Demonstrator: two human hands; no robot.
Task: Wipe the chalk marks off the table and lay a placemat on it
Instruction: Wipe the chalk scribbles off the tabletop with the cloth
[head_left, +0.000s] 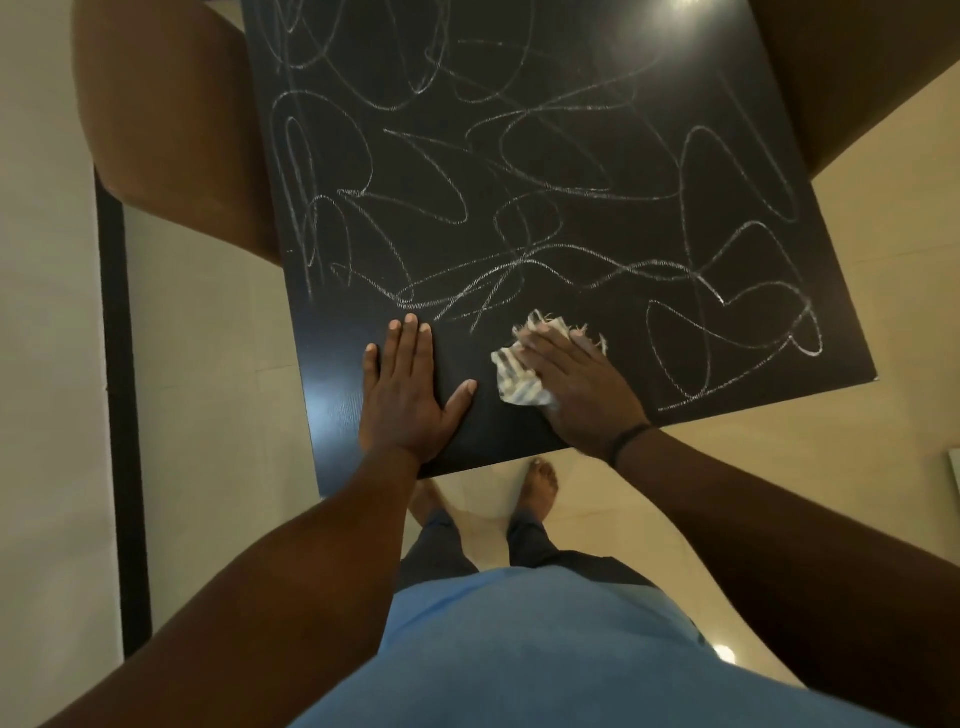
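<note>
A square black table (639, 67) fills the upper middle of the head view, covered with looping white chalk marks (519, 171). The strip near its front left corner bears no chalk. My left hand (410, 395) lies flat on that strip, fingers straight and together, thumb spread. My right hand (576, 384) presses a crumpled striped cloth (514, 379) with frayed edges onto the table near the front edge, fingers straight over it. No placemat is in view.
Brown rounded seats stand at the table's left (171, 119) and far right (852, 73). Pale tiled floor (218, 364) surrounds the table. A dark vertical strip (122, 364) runs along the left. My bare feet (540, 480) stand under the table's front edge.
</note>
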